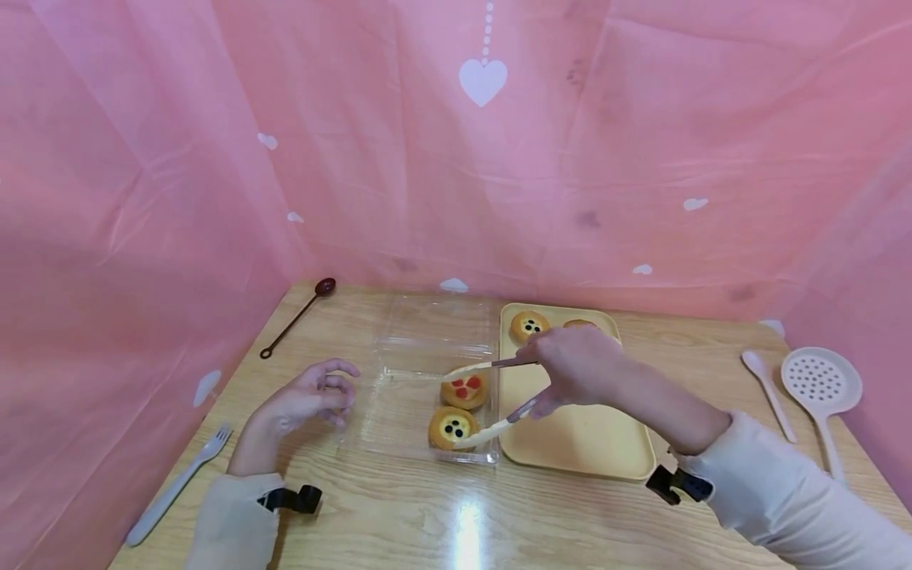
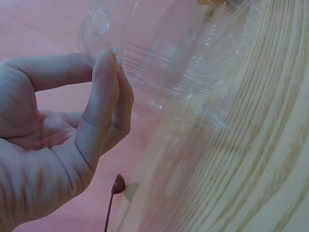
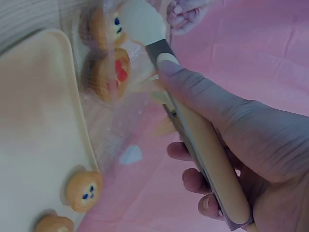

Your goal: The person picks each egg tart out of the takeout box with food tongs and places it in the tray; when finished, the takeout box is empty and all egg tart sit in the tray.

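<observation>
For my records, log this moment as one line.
right hand: grips tongs | tongs: over pastries in clear box | left hand: open beside box

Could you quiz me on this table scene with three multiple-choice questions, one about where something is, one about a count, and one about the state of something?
1. Where does the dark spoon lie?
A. far left of the table
B. on the yellow tray
C. in the clear box

2. How many pastries sit in the clear box?
A. none
B. two
C. five

3. What does the right hand do?
A. lies flat
B. holds tongs
C. grips the fork

Answers: 1 A, it lies by the pink backdrop. 2 B, one with red topping and one with dark dots. 3 B, its fingers curl round the tongs, tips spread over the box.
</observation>
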Tool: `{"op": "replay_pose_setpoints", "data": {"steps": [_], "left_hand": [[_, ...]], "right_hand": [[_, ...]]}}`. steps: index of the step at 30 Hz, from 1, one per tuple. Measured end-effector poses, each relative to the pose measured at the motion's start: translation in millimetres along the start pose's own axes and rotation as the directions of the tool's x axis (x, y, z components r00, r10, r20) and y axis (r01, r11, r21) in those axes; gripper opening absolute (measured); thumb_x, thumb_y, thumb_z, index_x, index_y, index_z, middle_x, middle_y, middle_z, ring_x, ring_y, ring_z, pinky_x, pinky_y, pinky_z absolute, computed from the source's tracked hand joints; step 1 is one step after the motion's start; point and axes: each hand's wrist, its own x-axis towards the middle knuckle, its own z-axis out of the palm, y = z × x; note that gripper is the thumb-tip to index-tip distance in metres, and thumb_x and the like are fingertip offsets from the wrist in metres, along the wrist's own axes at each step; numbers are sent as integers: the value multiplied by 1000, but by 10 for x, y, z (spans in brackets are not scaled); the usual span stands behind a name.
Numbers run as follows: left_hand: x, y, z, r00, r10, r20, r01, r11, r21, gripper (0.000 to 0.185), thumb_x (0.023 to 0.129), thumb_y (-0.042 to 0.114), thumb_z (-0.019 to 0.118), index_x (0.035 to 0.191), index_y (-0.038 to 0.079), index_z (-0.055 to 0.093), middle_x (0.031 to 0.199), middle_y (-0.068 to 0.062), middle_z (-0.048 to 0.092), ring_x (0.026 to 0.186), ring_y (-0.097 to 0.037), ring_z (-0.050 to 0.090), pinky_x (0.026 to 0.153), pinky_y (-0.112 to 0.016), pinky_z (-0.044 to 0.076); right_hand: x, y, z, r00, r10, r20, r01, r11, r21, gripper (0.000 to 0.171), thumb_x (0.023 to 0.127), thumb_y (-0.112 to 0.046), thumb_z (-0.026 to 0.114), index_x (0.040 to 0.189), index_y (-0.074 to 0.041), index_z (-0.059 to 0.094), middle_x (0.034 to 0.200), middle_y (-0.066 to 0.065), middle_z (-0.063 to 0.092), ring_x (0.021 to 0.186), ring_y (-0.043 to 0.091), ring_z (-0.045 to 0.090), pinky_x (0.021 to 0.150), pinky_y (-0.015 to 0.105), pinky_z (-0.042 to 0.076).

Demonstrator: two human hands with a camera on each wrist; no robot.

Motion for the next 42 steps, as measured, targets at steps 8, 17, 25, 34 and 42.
{"op": "replay_pose_setpoints", "data": {"steps": [8,17,25,34,42], "left_hand": [[-1,44,11,999,-25,-32,26,999,21,46,90,-8,59,130,-12,37,85,-8,57,68,-21,60,63,-34,57],[30,24,15,999,-32,-22,33,999,8,47,91,-8,59,132,-12,36,85,-7,57,69,-21,60,63,-34,57],[23,26,-13,1000,8,-14,-7,999,37,46,91,-4,61,130,-11,38,84,-6,57,70,-20,60,65,-36,58],[14,-5,-9,1000,-3,-16,3,1000,18,43,92,-6,58,130,-11,38,84,-7,57,71,-20,59,66,-35,57],[28,-16,-9,1000,-20,-11,20,1000,-9,42,93,-8,57,130,-11,38,84,-6,57,70,-19,60,64,-34,57]], "right_hand": [[78,-51,-80,998,-19,56,22,998,-64,54,56,-54,90,104,-34,75,76,-17,54,60,10,49,42,34,40],[133,-83,98,999,-51,10,51,999,19,71,60,-63,85,125,-37,70,80,-12,56,61,10,46,42,30,39],[146,23,9,998,-46,47,47,999,-19,62,53,-51,93,109,-34,75,78,-16,53,64,9,50,45,34,42],[283,-49,150,988,-145,52,146,989,-34,56,58,-54,90,107,-29,75,85,-14,62,71,13,59,52,36,50],[305,-13,210,980,-193,51,192,981,14,60,64,-54,86,120,-42,71,93,-17,65,72,9,57,47,30,44]]}}
